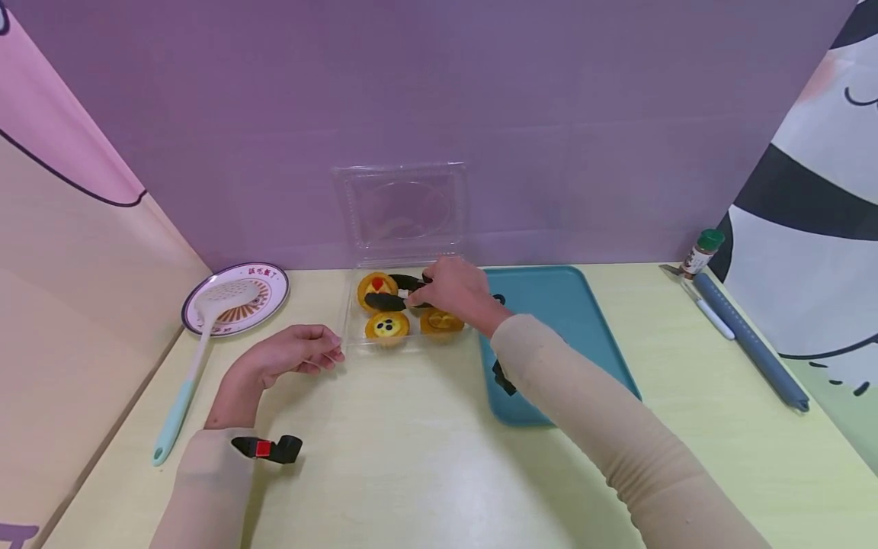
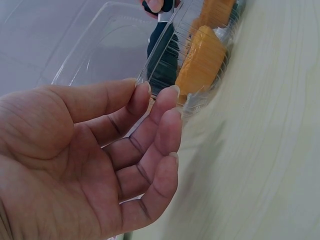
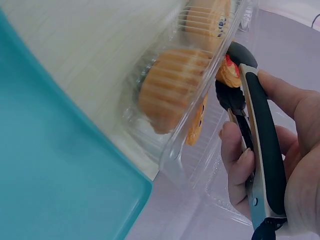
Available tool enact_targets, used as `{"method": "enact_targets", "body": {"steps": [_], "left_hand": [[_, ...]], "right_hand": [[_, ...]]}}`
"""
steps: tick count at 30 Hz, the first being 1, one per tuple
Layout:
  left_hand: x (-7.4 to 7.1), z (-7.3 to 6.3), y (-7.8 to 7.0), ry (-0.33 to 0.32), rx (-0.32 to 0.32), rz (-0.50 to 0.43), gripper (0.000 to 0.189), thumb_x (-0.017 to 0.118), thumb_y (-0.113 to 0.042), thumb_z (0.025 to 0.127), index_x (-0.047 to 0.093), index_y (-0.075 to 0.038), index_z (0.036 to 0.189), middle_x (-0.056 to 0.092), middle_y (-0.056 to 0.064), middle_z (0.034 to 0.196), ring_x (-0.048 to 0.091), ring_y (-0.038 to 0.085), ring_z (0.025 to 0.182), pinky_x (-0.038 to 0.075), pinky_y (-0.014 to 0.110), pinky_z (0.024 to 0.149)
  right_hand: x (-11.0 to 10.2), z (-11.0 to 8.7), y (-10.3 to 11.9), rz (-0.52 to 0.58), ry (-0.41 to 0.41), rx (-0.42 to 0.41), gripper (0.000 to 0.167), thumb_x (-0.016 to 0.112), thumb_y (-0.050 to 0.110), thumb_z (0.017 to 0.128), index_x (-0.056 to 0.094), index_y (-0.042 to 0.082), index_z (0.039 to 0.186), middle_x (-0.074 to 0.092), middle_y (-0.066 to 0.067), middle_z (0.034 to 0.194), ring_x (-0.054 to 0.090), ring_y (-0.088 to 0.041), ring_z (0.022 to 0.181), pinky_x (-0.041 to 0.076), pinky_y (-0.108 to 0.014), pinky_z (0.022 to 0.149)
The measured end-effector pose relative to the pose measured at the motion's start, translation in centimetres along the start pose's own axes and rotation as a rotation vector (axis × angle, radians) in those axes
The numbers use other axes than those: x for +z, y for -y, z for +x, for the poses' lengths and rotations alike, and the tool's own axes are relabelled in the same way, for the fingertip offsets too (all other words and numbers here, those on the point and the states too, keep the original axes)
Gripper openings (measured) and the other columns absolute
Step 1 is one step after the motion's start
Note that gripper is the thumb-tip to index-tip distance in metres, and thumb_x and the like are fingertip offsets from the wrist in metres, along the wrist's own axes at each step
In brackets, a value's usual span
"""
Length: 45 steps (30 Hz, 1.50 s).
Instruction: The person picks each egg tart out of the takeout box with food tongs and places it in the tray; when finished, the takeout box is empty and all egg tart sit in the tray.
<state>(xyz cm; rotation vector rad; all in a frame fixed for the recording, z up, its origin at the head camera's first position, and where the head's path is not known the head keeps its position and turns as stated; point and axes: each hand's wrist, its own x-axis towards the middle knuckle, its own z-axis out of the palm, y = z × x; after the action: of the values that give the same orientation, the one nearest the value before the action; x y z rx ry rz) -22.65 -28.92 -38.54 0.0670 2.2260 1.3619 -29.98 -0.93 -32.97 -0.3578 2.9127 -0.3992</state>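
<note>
A clear plastic container with its lid raised holds several tarts. My left hand pinches the container's near left edge between thumb and forefinger; the left wrist view shows its other fingers loosely bent. My right hand grips black-handled tongs above the container. Their dark tips stand on either side of a tart with a red topping at the back left; whether they press on it I cannot tell. In front sits a tart with dark dots. Partly under my right hand is another tart.
A teal tray lies right of the container, partly beneath my right forearm. At left, a skimmer rests on a patterned plate. A green-capped bottle, a white-handled utensil and a long blue-grey bar lie far right.
</note>
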Motion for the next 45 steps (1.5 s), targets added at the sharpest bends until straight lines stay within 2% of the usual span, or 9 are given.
{"method": "enact_targets", "body": {"steps": [3, 5, 7, 12, 19, 24, 37, 41, 45], "left_hand": [[0.0, 0.0, 0.1, 0.003, 0.001, -0.001, 0.030, 0.052, -0.027, 0.105, 0.059, 0.001, 0.115, 0.068, 0.004, 0.103, 0.062, 0.018, 0.094, 0.052, 0.032, 0.083], [0.0, 0.0, 0.1, 0.004, 0.001, 0.000, 0.029, 0.052, -0.027, 0.105, 0.060, 0.000, 0.114, 0.068, 0.005, 0.104, 0.062, 0.018, 0.094, 0.052, 0.032, 0.083], [-0.1, 0.0, 0.1, 0.007, 0.001, 0.000, 0.029, 0.052, -0.027, 0.105, 0.060, 0.000, 0.115, 0.069, 0.005, 0.105, 0.062, 0.018, 0.095, 0.052, 0.032, 0.083], [-0.3, 0.1, 0.2, 0.012, 0.009, 0.000, 0.031, 0.052, -0.027, 0.105, 0.059, 0.001, 0.117, 0.069, 0.003, 0.104, 0.063, 0.018, 0.095, 0.052, 0.032, 0.084], [-0.4, 0.2, 0.4, 0.013, 0.013, -0.004, 0.030, 0.054, -0.028, 0.104, 0.060, -0.001, 0.115, 0.069, 0.002, 0.103, 0.063, 0.017, 0.094, 0.052, 0.031, 0.083], [-0.3, 0.2, 0.4, 0.011, 0.012, -0.005, 0.028, 0.054, -0.028, 0.104, 0.061, -0.003, 0.113, 0.069, 0.001, 0.102, 0.063, 0.016, 0.092, 0.052, 0.030, 0.082], [-0.1, 0.1, 0.2, 0.009, 0.001, 0.009, 0.033, 0.054, -0.031, 0.104, 0.060, -0.001, 0.116, 0.070, 0.003, 0.106, 0.064, 0.017, 0.094, 0.052, 0.031, 0.083], [-0.2, 0.0, 0.3, 0.008, 0.001, 0.009, 0.033, 0.054, -0.031, 0.104, 0.060, -0.001, 0.116, 0.070, 0.003, 0.106, 0.064, 0.017, 0.094, 0.052, 0.031, 0.083], [-0.2, 0.1, 0.5, 0.006, -0.001, 0.003, 0.033, 0.054, -0.031, 0.104, 0.060, 0.000, 0.116, 0.070, 0.003, 0.105, 0.064, 0.017, 0.093, 0.052, 0.031, 0.082]], "right_hand": [[0.0, -0.5, -0.4, 0.027, -0.014, -0.043, 0.046, 0.073, 0.059, 0.083, 0.072, 0.022, 0.112, 0.043, 0.005, 0.065, 0.040, -0.012, 0.055, 0.025, -0.025, 0.045], [-0.1, -0.8, -0.7, 0.051, -0.017, -0.056, 0.051, 0.073, 0.058, 0.084, 0.072, 0.022, 0.119, 0.042, 0.007, 0.059, 0.041, -0.011, 0.054, 0.026, -0.025, 0.045], [-0.2, -1.0, -1.1, 0.070, -0.010, -0.054, 0.060, 0.073, 0.058, 0.084, 0.067, 0.023, 0.132, 0.050, 0.008, 0.060, 0.042, -0.011, 0.053, 0.027, -0.025, 0.044], [-0.5, -1.2, -1.8, 0.108, -0.009, -0.032, 0.070, 0.072, 0.060, 0.084, 0.057, 0.025, 0.143, 0.060, 0.003, 0.063, 0.029, -0.011, 0.046, 0.022, -0.026, 0.043], [-0.7, -1.2, -2.2, 0.123, -0.038, -0.021, 0.070, 0.073, 0.061, 0.082, 0.058, 0.027, 0.141, 0.038, 0.005, 0.049, 0.019, -0.012, 0.044, 0.019, -0.027, 0.043], [-0.7, -1.3, -2.1, 0.112, -0.057, -0.016, 0.071, 0.074, 0.062, 0.081, 0.059, 0.027, 0.141, 0.031, 0.006, 0.049, 0.020, -0.012, 0.044, 0.019, -0.026, 0.043], [-1.7, -2.0, -2.9, 0.180, -0.063, -0.057, 0.069, 0.074, 0.058, 0.084, 0.058, 0.023, 0.141, 0.035, 0.004, 0.045, 0.018, -0.013, 0.042, 0.018, -0.028, 0.043], [-2.3, -2.4, -3.3, 0.184, -0.069, -0.067, 0.071, 0.073, 0.059, 0.084, 0.057, 0.022, 0.142, 0.047, -0.003, 0.050, 0.018, -0.013, 0.043, 0.018, -0.028, 0.043], [-2.8, -2.9, -3.8, 0.188, -0.095, -0.082, 0.072, 0.073, 0.060, 0.084, 0.057, 0.020, 0.142, 0.063, -0.009, 0.065, 0.022, -0.012, 0.044, 0.019, -0.027, 0.044]]}}
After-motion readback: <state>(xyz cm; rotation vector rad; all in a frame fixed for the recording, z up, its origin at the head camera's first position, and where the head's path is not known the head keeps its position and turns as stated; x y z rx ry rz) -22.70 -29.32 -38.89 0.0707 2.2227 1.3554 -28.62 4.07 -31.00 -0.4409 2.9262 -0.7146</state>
